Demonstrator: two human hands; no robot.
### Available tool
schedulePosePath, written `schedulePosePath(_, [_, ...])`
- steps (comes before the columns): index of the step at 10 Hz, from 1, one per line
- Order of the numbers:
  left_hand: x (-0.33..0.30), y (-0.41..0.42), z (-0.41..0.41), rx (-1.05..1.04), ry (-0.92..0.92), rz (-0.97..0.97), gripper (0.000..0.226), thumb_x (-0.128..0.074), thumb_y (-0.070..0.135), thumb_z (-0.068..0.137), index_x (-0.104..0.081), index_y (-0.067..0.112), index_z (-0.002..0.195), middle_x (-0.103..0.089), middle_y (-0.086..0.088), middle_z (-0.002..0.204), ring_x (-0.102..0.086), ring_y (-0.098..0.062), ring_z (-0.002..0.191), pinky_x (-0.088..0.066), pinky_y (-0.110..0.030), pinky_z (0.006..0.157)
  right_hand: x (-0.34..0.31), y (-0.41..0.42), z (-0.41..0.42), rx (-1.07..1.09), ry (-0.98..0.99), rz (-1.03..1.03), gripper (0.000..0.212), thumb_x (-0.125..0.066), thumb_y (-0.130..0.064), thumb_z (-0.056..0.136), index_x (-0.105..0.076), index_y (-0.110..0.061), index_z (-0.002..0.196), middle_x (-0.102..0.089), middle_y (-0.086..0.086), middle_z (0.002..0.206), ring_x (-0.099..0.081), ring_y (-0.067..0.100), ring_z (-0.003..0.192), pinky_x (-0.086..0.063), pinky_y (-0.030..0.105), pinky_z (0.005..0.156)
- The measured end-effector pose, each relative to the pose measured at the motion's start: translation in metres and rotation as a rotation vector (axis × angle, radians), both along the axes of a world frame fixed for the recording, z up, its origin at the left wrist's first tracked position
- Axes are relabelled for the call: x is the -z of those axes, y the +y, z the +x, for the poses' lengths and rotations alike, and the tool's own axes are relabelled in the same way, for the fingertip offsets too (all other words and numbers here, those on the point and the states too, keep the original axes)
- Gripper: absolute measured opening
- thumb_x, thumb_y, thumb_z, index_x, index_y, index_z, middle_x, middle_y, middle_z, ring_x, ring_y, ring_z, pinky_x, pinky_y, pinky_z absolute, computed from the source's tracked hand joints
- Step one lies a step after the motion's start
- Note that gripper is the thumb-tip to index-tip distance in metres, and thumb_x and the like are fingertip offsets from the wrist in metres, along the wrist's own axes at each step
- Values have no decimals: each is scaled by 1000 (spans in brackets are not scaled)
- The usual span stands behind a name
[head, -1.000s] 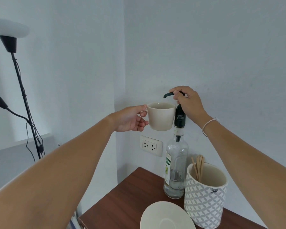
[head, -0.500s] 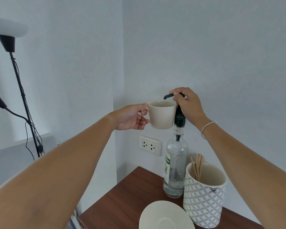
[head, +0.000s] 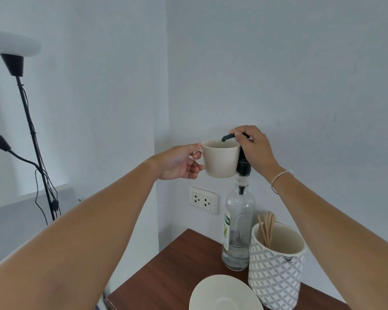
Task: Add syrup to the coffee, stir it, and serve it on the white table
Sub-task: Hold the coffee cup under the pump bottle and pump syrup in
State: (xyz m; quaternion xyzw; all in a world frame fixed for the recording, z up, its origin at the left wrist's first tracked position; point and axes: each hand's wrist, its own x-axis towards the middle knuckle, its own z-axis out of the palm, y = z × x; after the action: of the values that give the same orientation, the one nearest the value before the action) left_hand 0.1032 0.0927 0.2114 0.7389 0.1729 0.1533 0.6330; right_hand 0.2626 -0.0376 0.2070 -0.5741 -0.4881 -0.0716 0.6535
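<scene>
My left hand (head: pixel 179 162) holds a cream cup (head: pixel 221 158) by its handle, raised in the air right beside the neck of a clear glass syrup bottle (head: pixel 239 229). The bottle stands on a dark wooden table (head: pixel 166 276) and carries a black pump (head: pixel 227 138). The pump's spout hangs over the cup's rim. My right hand (head: pixel 253 146) rests on top of the pump head with fingers curled round it. What is inside the cup is hidden from here.
A patterned white-grey ceramic pot (head: pixel 276 267) with several wooden stir sticks (head: pixel 267 229) stands right of the bottle. A cream saucer (head: pixel 224 294) lies at the table's front. A wall socket (head: pixel 203 200) sits behind. A black floor lamp stand (head: pixel 35 139) is far left.
The pump head has gone down under my right hand, and the spout now sits lower, just over the cup's rim. The cup stays in place beside the bottle neck.
</scene>
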Motion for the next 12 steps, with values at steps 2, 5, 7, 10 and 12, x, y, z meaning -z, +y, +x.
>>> schedulePosePath(2, [-3,-3,-2,9,-13,-9,46,-38,41,98,-37,15,60,-52,-10,69,-49,-13,49,-49,-22,50,-16,-13,1,11,-36,-44,22,-49,-14,95,-66,-28,89,-59,-6,110,-53,11,95,-41,19,82])
schedulePosePath(5, [3,-1,-7,2,2,1,47,-38,42,98,-38,15,59,-53,-10,70,-49,-14,52,-50,-23,51,-38,-20,7,6,-61,-171,26,-43,-23,98,-63,-37,108,-53,-10,114,-53,22,115,-43,29,93])
schedulePosePath(7, [4,-7,-15,8,4,-2,46,-38,41,98,-38,15,60,-55,-9,67,-49,-14,52,-49,-23,51,-48,-25,1,19,-99,-273,38,-42,-30,98,-45,-44,133,-46,-9,124,-46,15,113,-37,34,108])
schedulePosePath(10, [10,-15,-32,22,17,-6,46,-38,41,98,-38,16,60,-54,-8,67,-49,-14,53,-49,-23,52,-37,-42,-18,81,-56,-182,47,-43,-28,98,-34,-35,144,-31,-7,149,-28,9,138,-21,17,100])
schedulePosePath(12, [18,-24,-45,25,20,-11,45,-38,41,98,-38,15,61,-54,-9,69,-49,-14,53,-49,-23,53,15,-67,-28,58,24,-123,39,-50,-27,96,-47,-31,135,-42,-10,137,-49,14,124,-35,-7,78])
